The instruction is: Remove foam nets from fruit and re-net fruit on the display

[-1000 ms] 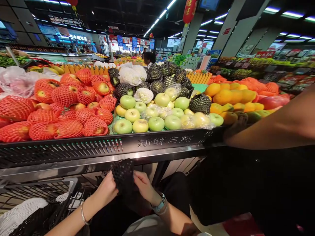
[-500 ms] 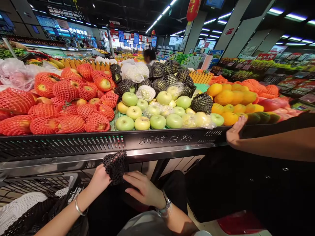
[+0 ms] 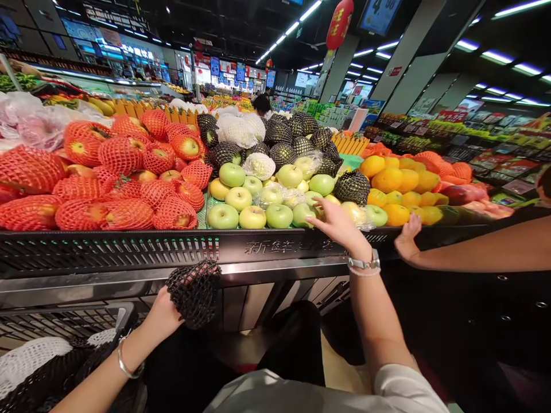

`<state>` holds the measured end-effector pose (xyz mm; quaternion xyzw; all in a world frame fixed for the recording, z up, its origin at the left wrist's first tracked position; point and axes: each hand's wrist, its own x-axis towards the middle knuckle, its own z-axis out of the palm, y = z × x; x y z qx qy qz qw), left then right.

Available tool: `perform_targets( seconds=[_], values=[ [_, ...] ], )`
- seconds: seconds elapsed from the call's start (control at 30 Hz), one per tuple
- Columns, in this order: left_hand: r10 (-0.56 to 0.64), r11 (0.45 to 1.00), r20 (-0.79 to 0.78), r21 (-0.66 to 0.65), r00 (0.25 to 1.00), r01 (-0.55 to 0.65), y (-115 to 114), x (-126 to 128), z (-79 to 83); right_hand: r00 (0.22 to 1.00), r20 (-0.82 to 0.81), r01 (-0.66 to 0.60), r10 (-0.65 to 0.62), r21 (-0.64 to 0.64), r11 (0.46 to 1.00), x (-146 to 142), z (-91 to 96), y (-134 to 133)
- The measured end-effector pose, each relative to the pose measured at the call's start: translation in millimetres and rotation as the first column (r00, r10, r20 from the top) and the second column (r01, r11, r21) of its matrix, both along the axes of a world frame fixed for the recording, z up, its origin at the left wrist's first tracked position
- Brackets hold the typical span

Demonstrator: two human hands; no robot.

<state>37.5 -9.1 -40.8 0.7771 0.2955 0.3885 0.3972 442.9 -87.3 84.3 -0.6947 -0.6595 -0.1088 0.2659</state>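
My left hand [image 3: 166,310] is below the front edge of the display, with a black foam fruit net [image 3: 200,295] drawn over its fingers. The net hangs spread and holds no fruit that I can see. Over the front row of green apples [image 3: 279,215], my right hand [image 3: 338,225] reaches out with its fingers apart and nothing in them. Its fingertips are close to a green apple [image 3: 300,215]; whether they touch it I cannot tell. Behind the loose apples lie fruits in black nets [image 3: 278,131] and one in a white net [image 3: 259,165].
Apples in red nets [image 3: 124,155] fill the left side. Oranges [image 3: 387,179] lie to the right. The black crate rim [image 3: 107,238] runs along the front. Another person's hand [image 3: 408,238] rests on it at right. A cart [image 3: 64,321] with nets stands lower left.
My right hand has left the net and moved up and right to the apples. My left hand has shifted slightly left with the net, which is spread wider.
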Motion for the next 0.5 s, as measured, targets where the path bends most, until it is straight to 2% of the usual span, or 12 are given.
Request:
perform_targets(
  seconds=[0.1, 0.17, 0.27, 0.33, 0.4, 0.43, 0.5],
  values=[
    [0.001, 1.000, -0.008, 0.030, 1.000, 0.000, -2, 3, -1.9, 0.976, 0.214, 0.073, -0.030, -0.194, 0.978, 0, 4.2, 16],
    [-0.012, 1.000, -0.006, 0.022, 1.000, 0.012, -4, 4, -2.3, 0.947, 0.310, 0.154, -0.080, -0.221, 0.963, -7, 3.5, 23],
    [-0.062, 0.998, -0.026, -0.025, 0.998, 0.061, -5, 4, -3.0, 0.937, 0.328, 0.195, -0.121, -0.202, 0.960, -12, 2.2, 26],
    [-0.072, 0.994, -0.021, -0.079, 0.997, 0.070, -5, 4, -4.5, 0.948, 0.287, 0.175, -0.136, -0.115, 0.978, -9, 2.0, 23],
    [-0.049, 0.991, 0.015, -0.126, 0.999, 0.050, -4, 5, -6.3, 0.966, 0.196, 0.160, -0.169, 0.064, 0.985, -4, 2.1, 16],
    [-0.036, 0.989, 0.034, -0.142, 0.999, 0.041, -4, 6, -6.9, 0.976, 0.126, 0.155, -0.179, 0.180, 0.971, -3, 2.0, 11],
    [-0.030, 0.989, 0.043, -0.144, 0.999, 0.036, -4, 8, -6.9, 0.988, -0.044, 0.153, -0.148, 0.415, 0.897, -4, 0.4, -2]
  ],
)
